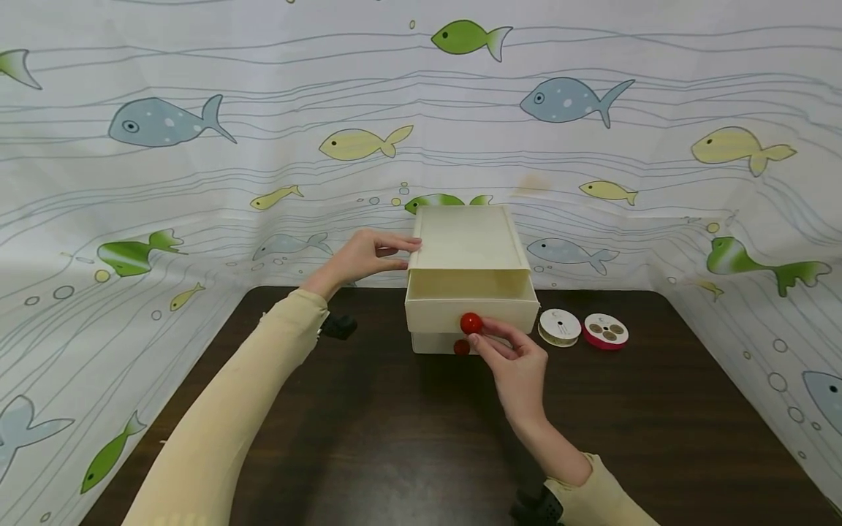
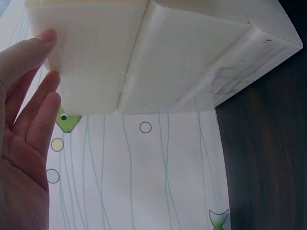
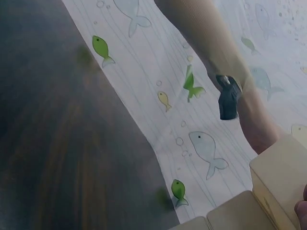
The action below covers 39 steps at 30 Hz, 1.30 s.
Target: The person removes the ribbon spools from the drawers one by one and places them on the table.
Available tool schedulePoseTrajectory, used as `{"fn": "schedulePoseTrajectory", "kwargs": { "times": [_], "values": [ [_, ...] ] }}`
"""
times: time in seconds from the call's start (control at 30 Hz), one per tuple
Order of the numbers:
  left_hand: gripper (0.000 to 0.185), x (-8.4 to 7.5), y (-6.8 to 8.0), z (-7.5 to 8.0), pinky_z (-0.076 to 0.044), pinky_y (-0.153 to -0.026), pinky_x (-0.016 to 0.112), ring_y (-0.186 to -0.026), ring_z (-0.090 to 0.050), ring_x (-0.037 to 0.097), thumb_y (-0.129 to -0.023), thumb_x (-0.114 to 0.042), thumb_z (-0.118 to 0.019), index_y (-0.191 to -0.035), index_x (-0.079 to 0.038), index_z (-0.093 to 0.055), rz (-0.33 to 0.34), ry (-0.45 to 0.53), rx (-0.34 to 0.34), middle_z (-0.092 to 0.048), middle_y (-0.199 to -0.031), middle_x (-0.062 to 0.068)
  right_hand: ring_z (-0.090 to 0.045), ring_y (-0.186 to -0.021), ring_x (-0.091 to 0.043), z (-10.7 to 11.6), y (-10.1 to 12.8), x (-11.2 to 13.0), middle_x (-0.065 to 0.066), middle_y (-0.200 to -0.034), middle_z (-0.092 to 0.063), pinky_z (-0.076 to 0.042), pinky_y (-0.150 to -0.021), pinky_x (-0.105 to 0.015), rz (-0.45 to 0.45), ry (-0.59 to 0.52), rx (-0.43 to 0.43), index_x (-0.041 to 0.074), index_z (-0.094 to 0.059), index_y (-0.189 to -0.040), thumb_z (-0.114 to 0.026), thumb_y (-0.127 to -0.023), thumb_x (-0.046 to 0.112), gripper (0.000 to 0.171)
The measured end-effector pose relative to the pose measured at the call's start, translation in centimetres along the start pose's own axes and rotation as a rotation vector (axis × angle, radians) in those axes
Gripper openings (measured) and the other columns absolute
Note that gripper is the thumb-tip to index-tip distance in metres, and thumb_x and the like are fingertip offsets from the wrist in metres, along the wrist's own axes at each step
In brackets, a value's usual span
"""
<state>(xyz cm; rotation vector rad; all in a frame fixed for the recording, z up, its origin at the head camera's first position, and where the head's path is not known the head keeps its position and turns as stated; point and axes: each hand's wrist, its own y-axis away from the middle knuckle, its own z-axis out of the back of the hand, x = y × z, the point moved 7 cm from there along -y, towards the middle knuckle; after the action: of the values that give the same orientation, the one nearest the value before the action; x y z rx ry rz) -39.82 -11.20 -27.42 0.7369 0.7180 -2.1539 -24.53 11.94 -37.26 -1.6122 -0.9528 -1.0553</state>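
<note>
A cream box with drawers [image 1: 467,237] stands at the table's back, its upper drawer [image 1: 437,315] pulled partly out toward me. My right hand [image 1: 516,365] pinches the round red knob [image 1: 471,323] on that drawer between thumb and fingers. Just below sits a second red knob [image 1: 462,347] on the lower drawer [image 1: 430,343], partly behind the right fingers. My left hand [image 1: 368,256] rests its fingertips against the box's upper left side, fingers fairly straight. The left wrist view shows the thumb and fingertips of that hand [image 2: 29,120] along the pale side wall [image 2: 86,57].
Right of the box lie two ribbon spools, one gold-edged [image 1: 559,327] and one red-edged [image 1: 605,331]. The dark wooden table [image 1: 395,438] stretches toward me. A fish-patterned sheet [image 1: 263,168] hangs behind and at both sides. Each wrist wears a black camera.
</note>
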Motion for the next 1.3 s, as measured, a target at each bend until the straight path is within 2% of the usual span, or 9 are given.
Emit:
{"fn": "schedulePoseTrajectory", "kwargs": {
  "times": [0.17, 0.27, 0.4, 0.5, 0.73, 0.93, 1.07, 1.3],
  "values": [
    [0.037, 0.1, -0.1, 0.0, -0.048, -0.111, 0.038, -0.136, -0.053, 0.020, -0.087, -0.011, -0.075, -0.124, -0.014, -0.071, -0.005, -0.013, 0.001, -0.062, -0.140, 0.005, -0.076, -0.089, -0.009, -0.4, -1.8, 0.0, -0.008, -0.104, -0.077, -0.060, -0.084, -0.021, 0.069, 0.057, -0.009, 0.006, -0.075, -0.109, -0.081, -0.082, 0.012, 0.029],
    [0.037, 0.1, 0.0, 0.0, -0.049, -0.110, 0.039, -0.136, -0.053, 0.020, -0.087, -0.011, -0.075, -0.123, -0.014, -0.072, -0.011, -0.014, 0.002, -0.062, -0.139, 0.006, -0.074, -0.087, -0.005, -0.5, -2.7, -0.1, -0.014, -0.106, -0.076, -0.059, -0.079, -0.016, 0.111, 0.110, -0.013, 0.007, -0.075, -0.110, -0.080, -0.083, 0.015, 0.029],
    [0.036, 0.1, 0.0, 0.0, -0.049, -0.109, 0.040, -0.135, -0.054, 0.021, -0.088, -0.011, -0.074, -0.123, -0.014, -0.072, -0.019, -0.020, 0.005, -0.062, -0.139, 0.006, -0.072, -0.086, -0.001, -0.7, -3.6, -0.2, -0.016, -0.105, -0.076, -0.056, -0.070, -0.012, 0.127, 0.147, -0.014, 0.009, -0.075, -0.109, -0.080, -0.084, 0.017, 0.027],
    [0.036, 0.1, 0.0, -0.1, -0.049, -0.110, 0.040, -0.135, -0.054, 0.022, -0.088, -0.009, -0.074, -0.124, -0.014, -0.071, -0.016, -0.020, 0.001, -0.062, -0.140, 0.007, -0.071, -0.086, -0.002, -0.9, -4.1, -0.2, -0.017, -0.106, -0.075, -0.055, -0.069, -0.011, 0.127, 0.146, -0.009, 0.007, -0.075, -0.110, -0.080, -0.083, 0.015, 0.028],
    [0.037, 0.2, -0.2, -0.3, -0.047, -0.111, 0.044, -0.137, -0.051, 0.028, -0.088, -0.003, -0.071, -0.125, -0.005, -0.069, 0.004, -0.034, -0.006, -0.060, -0.141, 0.013, -0.070, -0.083, -0.002, -1.7, -4.1, 2.1, -0.025, -0.107, -0.073, -0.057, -0.076, -0.010, 0.115, 0.162, -0.001, -0.003, -0.072, -0.112, -0.077, -0.085, 0.007, 0.028],
    [0.034, 0.1, -0.2, -0.1, -0.049, -0.110, 0.041, -0.135, -0.054, 0.023, -0.089, -0.009, -0.073, -0.123, -0.011, -0.071, 0.003, -0.054, -0.008, -0.063, -0.138, 0.008, -0.069, -0.082, -0.002, -2.0, -4.5, 2.6, -0.026, -0.106, -0.072, -0.056, -0.077, -0.010, 0.120, 0.177, 0.017, -0.005, -0.071, -0.111, -0.077, -0.085, 0.006, 0.029],
    [0.034, 0.0, -0.1, 0.0, -0.050, -0.109, 0.040, -0.134, -0.055, 0.021, -0.088, -0.012, -0.074, -0.123, -0.015, -0.072, -0.006, -0.064, -0.001, -0.064, -0.137, 0.005, -0.069, -0.082, -0.005, -2.0, -4.7, 2.4, -0.026, -0.105, -0.072, -0.057, -0.078, -0.010, 0.121, 0.174, 0.029, -0.006, -0.071, -0.110, -0.077, -0.085, 0.005, 0.028],
    [0.035, -0.1, -0.1, 0.0, -0.050, -0.109, 0.041, -0.134, -0.055, 0.022, -0.088, -0.010, -0.074, -0.122, -0.015, -0.072, -0.012, -0.055, 0.000, -0.064, -0.137, 0.005, -0.069, -0.083, -0.005, -1.3, -6.1, -0.4, -0.023, -0.107, -0.073, -0.057, -0.078, -0.010, 0.123, 0.177, 0.028, -0.001, -0.072, -0.111, -0.080, -0.083, 0.010, 0.031]
  ]
}}
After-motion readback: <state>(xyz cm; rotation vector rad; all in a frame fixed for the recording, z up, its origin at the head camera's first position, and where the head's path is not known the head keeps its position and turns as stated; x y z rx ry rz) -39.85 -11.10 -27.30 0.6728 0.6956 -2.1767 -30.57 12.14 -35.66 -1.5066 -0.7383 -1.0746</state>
